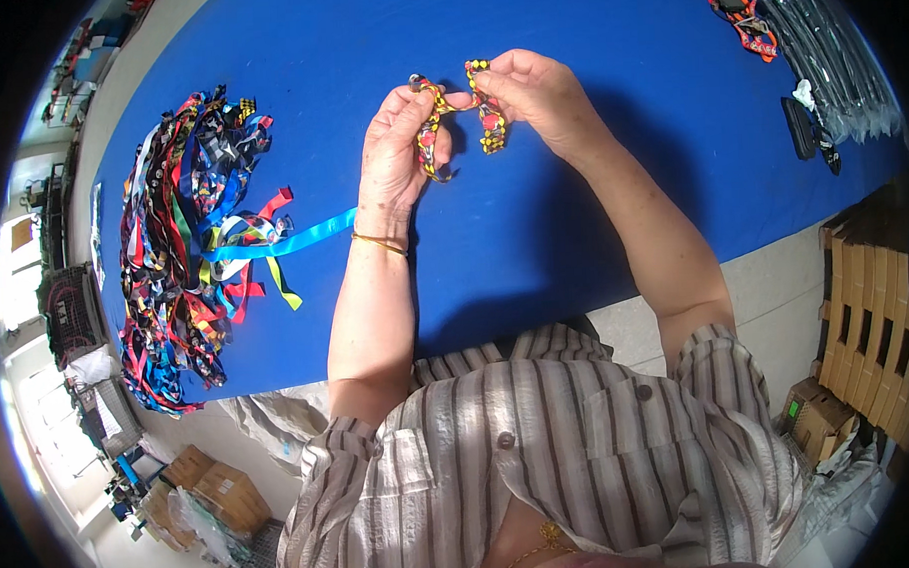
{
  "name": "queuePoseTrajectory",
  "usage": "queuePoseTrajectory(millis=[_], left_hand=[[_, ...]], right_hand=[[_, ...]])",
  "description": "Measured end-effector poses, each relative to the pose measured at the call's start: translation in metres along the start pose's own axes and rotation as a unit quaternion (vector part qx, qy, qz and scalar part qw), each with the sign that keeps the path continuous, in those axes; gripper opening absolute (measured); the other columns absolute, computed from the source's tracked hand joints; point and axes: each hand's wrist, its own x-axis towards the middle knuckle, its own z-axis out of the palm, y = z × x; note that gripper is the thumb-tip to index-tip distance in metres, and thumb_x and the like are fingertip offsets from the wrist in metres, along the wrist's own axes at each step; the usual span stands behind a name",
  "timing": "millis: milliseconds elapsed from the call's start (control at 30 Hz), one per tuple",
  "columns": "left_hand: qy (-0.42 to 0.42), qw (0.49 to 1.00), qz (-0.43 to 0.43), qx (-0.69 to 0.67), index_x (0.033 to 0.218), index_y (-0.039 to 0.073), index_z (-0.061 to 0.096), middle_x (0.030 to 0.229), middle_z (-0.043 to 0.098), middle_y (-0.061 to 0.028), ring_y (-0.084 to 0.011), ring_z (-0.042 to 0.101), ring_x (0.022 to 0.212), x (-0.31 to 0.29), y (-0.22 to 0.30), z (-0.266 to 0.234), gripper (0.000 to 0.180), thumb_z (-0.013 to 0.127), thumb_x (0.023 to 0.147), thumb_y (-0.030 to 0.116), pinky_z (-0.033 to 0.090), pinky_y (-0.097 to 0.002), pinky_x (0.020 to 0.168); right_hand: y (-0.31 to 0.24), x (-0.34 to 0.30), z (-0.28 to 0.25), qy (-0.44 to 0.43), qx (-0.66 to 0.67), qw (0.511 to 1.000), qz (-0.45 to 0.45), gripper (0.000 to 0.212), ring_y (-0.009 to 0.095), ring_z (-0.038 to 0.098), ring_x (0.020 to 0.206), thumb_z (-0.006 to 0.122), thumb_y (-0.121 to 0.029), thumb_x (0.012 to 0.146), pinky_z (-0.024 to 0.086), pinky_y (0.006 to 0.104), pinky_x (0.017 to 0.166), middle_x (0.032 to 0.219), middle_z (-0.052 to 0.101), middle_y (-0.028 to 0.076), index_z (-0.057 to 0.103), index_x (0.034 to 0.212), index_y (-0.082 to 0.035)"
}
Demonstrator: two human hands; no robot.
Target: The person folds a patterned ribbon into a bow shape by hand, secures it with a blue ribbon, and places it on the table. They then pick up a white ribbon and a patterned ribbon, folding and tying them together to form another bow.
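above the blue tabletop (pixel 336 33), the left hand's (pixel 390 151) thumb and fingers are pinched closed on a yellow, black and red patterned ribbon (pixel 428 137); the right hand (pixel 546 96) pinches a matching length (pixel 490 118) just beside it (whether the two join, i cannot tell). a bright blue ribbon (pixel 303 238) stretches from the left wrist to a heap of mixed ribbons (pixel 157 224); plastic-wrapped packs (pixel 832 65) lie far right.

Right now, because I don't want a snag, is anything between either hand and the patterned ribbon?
Nothing visible: the left hand and right hand each pinch patterned ribbon. The nearest loose thing, a light-blue ribbon, reaches from the ribbon pile toward the left wrist, away from the pinched parts.
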Motion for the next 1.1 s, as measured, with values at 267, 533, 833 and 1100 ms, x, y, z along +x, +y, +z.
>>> queuePoseTrajectory(millis=[267,533,833,1100], left_hand=[[-0.027,0.998,0.002,-0.057,0.108,0.003,0.058,0.108,0.069,-0.0214,-0.0126,0.051,0.046,-0.002,-0.001,-0.001,0.018,0.051,0.102,0.019,0.041,-0.0225,0.043],[-0.031,0.999,-0.014,-0.022,0.108,0.003,0.058,0.095,0.071,-0.0175,-0.0113,0.048,0.042,0.001,-0.004,0.001,0.016,0.052,0.102,0.016,0.038,-0.0215,0.041],[-0.025,0.999,-0.016,-0.014,0.106,0.002,0.059,0.09,0.071,-0.0144,-0.0098,0.049,0.043,0.001,-0.005,-0.001,0.015,0.052,0.102,0.014,0.038,-0.02,0.041],[-0.021,1.0,-0.01,-0.017,0.106,0.003,0.059,0.08,0.066,-0.0129,-0.0093,0.044,0.044,-0.001,-0.004,0.003,0.013,0.051,0.101,0.012,0.034,-0.0206,0.04]], right_hand=[[0.008,0.003,0.0,-0.004,-0.007,1.0,0.01,0.017,0.008,0.059,0.075,0.064,-0.019,0.095,0.047,0.0234,0.066,0.083,0.065,0.003,0.064,0.097,-0.002],[0.009,0.004,-0.002,-0.011,0.033,0.999,-0.009,0.019,0.01,0.062,0.085,0.062,-0.017,0.096,0.05,0.025,0.076,0.093,0.064,0.005,0.062,0.105,0.0],[0.001,-0.002,0.007,-0.001,0.04,0.999,-0.029,0.022,0.012,0.066,0.089,0.066,-0.006,0.091,0.054,0.0257,0.08,0.097,0.069,0.009,0.062,0.11,0.003],[-0.006,-0.004,0.01,0.032,-0.035,0.998,-0.049,0.026,0.015,0.065,0.096,0.067,-0.007,0.091,0.053,0.0283,0.087,0.104,0.068,0.011,0.059,0.114,0.003]])
